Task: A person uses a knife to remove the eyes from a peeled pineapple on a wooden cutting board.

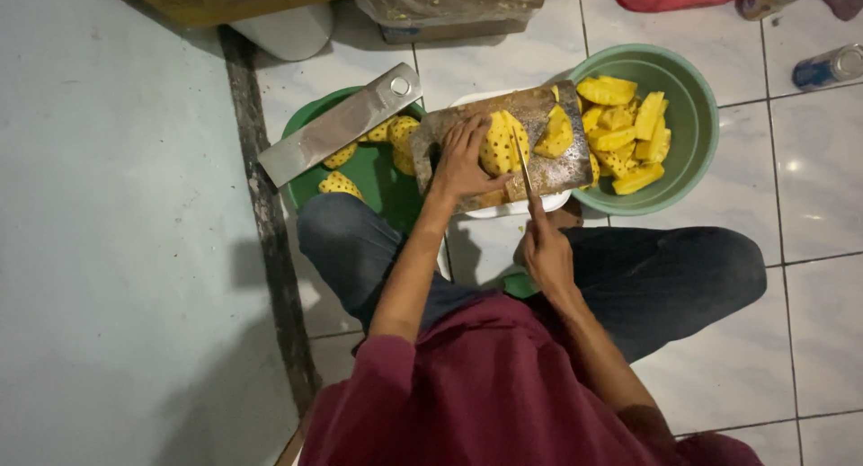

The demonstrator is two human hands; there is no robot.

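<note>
Two hands at work on a peeled pineapple over a worn cutting board.

The left hand (463, 160) presses curled fingers onto the pineapple (502, 142) lying on the cutting board (557, 165), while the right hand (548, 255) grips a knife (524, 171) whose blade runs into the fruit. Cut yellow pieces fill the green bowl (697, 115) to the right; a green tray (373, 174) with more pieces sits left, a metal blade (337, 124) across it.

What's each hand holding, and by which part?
Right hand grips a knife by its handle, blade in the pineapple. Left hand presses on the pineapple's left side, fingers spread, steadying it on the board.
</note>
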